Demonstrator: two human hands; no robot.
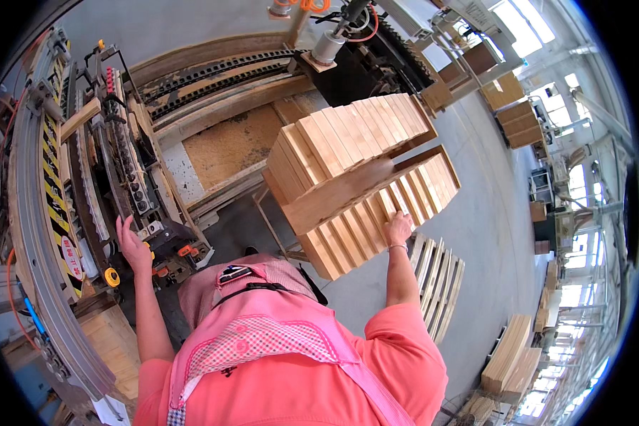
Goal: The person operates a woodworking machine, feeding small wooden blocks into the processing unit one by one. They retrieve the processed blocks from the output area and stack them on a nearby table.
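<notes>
- The stack of wooden boards [355,181] sits right of centre in the frame, planks laid side by side in crossed layers; the lower row fans toward the lower right, a cross board lies over it, and an upper row rests on top.
- The right hand [398,228] lies on the near end of one plank in the lower row, fingers curled loosely over its edge, touching it rather than lifting it.
- The left hand [133,245] is at the left of the frame, fingers spread open and pressed flat against the woodworking machine [131,184], just above a yellow knob [112,277].
- Judging by how things lie, the stack is already several layers tall and looks well along; the top row seems full, and the hand is at the lower row, so straightening may be what remains.
- An empty slatted pallet [437,284] lies on the floor at lower right, below the stack.
- Further stacks of timber [511,355] stand near the bottom right edge, well apart.
- A sawdust-covered bed [227,145] shows at upper centre, behind the stack.
</notes>
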